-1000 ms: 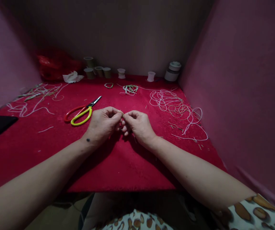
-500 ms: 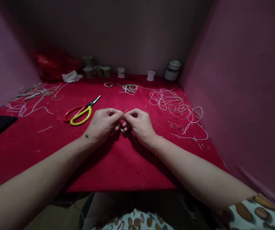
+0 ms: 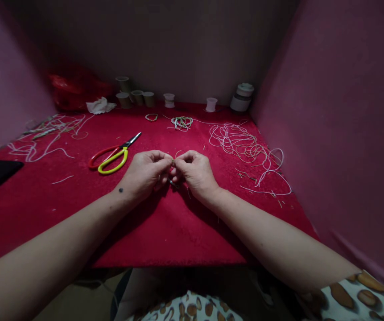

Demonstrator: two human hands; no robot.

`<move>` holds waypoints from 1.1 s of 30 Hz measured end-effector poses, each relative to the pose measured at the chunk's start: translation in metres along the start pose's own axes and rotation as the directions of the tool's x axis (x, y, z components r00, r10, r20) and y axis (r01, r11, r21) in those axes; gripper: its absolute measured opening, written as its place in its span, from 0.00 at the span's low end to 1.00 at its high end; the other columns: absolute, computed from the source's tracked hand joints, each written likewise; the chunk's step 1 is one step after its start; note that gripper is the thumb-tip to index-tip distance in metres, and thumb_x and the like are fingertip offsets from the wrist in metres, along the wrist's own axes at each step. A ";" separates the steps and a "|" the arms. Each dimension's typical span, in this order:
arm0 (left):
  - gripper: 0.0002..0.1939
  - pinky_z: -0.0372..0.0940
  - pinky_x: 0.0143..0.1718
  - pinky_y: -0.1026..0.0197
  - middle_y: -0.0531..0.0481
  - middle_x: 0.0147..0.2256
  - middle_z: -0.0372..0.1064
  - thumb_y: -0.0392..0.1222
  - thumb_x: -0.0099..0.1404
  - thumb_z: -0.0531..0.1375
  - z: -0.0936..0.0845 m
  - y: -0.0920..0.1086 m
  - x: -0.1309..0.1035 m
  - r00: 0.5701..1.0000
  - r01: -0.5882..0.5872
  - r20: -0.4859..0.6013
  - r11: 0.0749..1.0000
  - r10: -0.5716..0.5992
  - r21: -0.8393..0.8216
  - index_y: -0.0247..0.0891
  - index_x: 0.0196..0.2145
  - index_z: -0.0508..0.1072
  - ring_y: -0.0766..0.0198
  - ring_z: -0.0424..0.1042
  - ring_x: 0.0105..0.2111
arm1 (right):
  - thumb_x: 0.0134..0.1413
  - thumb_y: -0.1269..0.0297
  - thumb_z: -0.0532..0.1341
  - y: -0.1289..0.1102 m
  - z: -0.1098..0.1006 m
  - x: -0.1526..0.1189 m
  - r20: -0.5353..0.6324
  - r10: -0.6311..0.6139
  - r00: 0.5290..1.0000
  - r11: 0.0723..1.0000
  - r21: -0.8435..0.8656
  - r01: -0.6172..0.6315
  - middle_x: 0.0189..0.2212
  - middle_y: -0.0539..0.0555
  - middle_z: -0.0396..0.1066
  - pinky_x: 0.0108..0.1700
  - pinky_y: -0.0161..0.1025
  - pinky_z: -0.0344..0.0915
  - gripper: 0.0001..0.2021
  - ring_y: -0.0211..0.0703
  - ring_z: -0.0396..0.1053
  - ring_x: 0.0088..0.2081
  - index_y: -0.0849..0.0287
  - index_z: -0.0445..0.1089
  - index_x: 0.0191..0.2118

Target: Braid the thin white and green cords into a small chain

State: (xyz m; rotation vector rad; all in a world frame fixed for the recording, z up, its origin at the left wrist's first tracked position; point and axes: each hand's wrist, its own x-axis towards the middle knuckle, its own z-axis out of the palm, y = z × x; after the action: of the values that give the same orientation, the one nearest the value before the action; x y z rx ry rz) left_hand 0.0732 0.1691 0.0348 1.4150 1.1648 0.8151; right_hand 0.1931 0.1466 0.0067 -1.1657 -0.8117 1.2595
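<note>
I see L hand (image 3: 145, 173) just R of scissors (image 3: 114, 161), fingertips clamped on cord piece (image 3: 174, 183) | R hand (image 3: 196, 174) farther R, same pinch | cord piece betw. hands, partly hidden — thread tangle (image 3: 233, 141) well R of scissors

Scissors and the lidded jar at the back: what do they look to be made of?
Scissors: blades likely steel, given their metallic shine; red and yellow handles probably smooth, slightly glossy plastic. Lidded jar: perhaps plastic with a pale lid; the dim light leaves glass possible.
</note>
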 end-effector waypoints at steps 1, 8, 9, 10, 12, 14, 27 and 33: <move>0.07 0.51 0.11 0.68 0.54 0.13 0.63 0.38 0.58 0.61 0.000 0.000 0.000 1.000 -0.002 -0.001 1.000 0.002 -0.002 0.37 0.23 0.70 0.71 0.58 0.11 | 0.55 0.78 0.59 0.000 0.000 0.000 0.002 -0.002 1.000 1.000 0.002 0.002 0.16 0.44 0.68 0.20 0.29 0.63 0.10 0.31 0.65 0.15 0.58 0.63 0.27; 0.07 0.53 0.10 0.69 0.54 0.20 0.69 0.36 0.54 0.63 -0.002 -0.002 0.001 1.000 -0.024 -0.005 0.998 0.024 -0.062 0.38 0.31 0.67 0.71 0.61 0.13 | 0.54 0.79 0.59 0.000 -0.001 0.001 0.018 -0.037 0.999 0.999 0.003 0.037 0.16 0.44 0.68 0.20 0.29 0.64 0.11 0.31 0.65 0.15 0.58 0.63 0.26; 0.09 0.53 0.10 0.69 0.54 0.20 0.70 0.36 0.54 0.63 -0.002 -0.002 0.002 1.000 -0.030 -0.007 0.997 0.030 -0.066 0.38 0.32 0.66 0.71 0.62 0.13 | 0.54 0.79 0.59 0.001 -0.001 0.002 0.022 -0.042 0.999 0.999 0.003 0.042 0.16 0.44 0.68 0.20 0.29 0.64 0.11 0.31 0.65 0.15 0.58 0.63 0.26; 0.10 0.53 0.10 0.69 0.55 0.20 0.70 0.36 0.54 0.64 -0.003 -0.003 0.002 0.999 -0.039 -0.008 0.997 0.039 -0.066 0.39 0.33 0.65 0.70 0.62 0.13 | 0.54 0.78 0.59 0.001 -0.002 0.002 0.027 -0.046 0.999 0.999 0.002 0.046 0.16 0.43 0.68 0.20 0.29 0.64 0.10 0.31 0.65 0.15 0.58 0.63 0.26; 0.11 0.54 0.10 0.69 0.55 0.20 0.70 0.36 0.54 0.64 -0.004 -0.003 0.003 0.998 -0.061 -0.005 0.997 0.061 -0.048 0.40 0.33 0.64 0.69 0.63 0.12 | 0.54 0.78 0.59 0.002 -0.002 0.002 0.037 -0.056 0.998 0.998 0.000 0.056 0.17 0.43 0.68 0.21 0.29 0.64 0.10 0.31 0.65 0.16 0.58 0.63 0.26; 0.11 0.55 0.10 0.69 0.55 0.19 0.70 0.36 0.55 0.64 -0.004 -0.004 0.003 0.997 -0.076 0.002 0.997 0.076 -0.018 0.40 0.33 0.64 0.68 0.65 0.12 | 0.54 0.78 0.59 0.002 -0.002 0.002 0.045 -0.064 0.997 0.998 -0.002 0.064 0.16 0.43 0.68 0.20 0.29 0.64 0.11 0.31 0.65 0.15 0.57 0.62 0.26; 0.08 0.58 0.11 0.69 0.51 0.16 0.68 0.36 0.62 0.61 -0.006 -0.001 0.003 0.999 0.052 0.017 0.996 -0.051 -0.068 0.36 0.25 0.71 0.70 0.63 0.12 | 0.56 0.78 0.60 -0.001 -0.003 0.002 0.004 -0.079 0.997 0.997 0.007 0.079 0.17 0.45 0.69 0.22 0.29 0.65 0.11 0.31 0.67 0.16 0.58 0.63 0.26; 0.08 0.56 0.10 0.70 0.48 0.19 0.70 0.38 0.57 0.65 -0.013 -0.008 0.008 0.991 0.099 0.099 0.988 -0.088 -0.115 0.33 0.23 0.75 0.70 0.64 0.14 | 0.56 0.77 0.60 -0.002 -0.003 0.001 -0.011 -0.074 0.997 0.997 0.033 0.075 0.17 0.44 0.69 0.22 0.29 0.65 0.10 0.32 0.68 0.17 0.58 0.64 0.27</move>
State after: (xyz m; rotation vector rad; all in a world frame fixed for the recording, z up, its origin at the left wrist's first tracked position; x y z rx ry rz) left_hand 0.0615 0.1798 0.0284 1.2766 1.0844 0.7325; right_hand 0.1971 0.1470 0.0077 -1.1044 -0.8172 1.2008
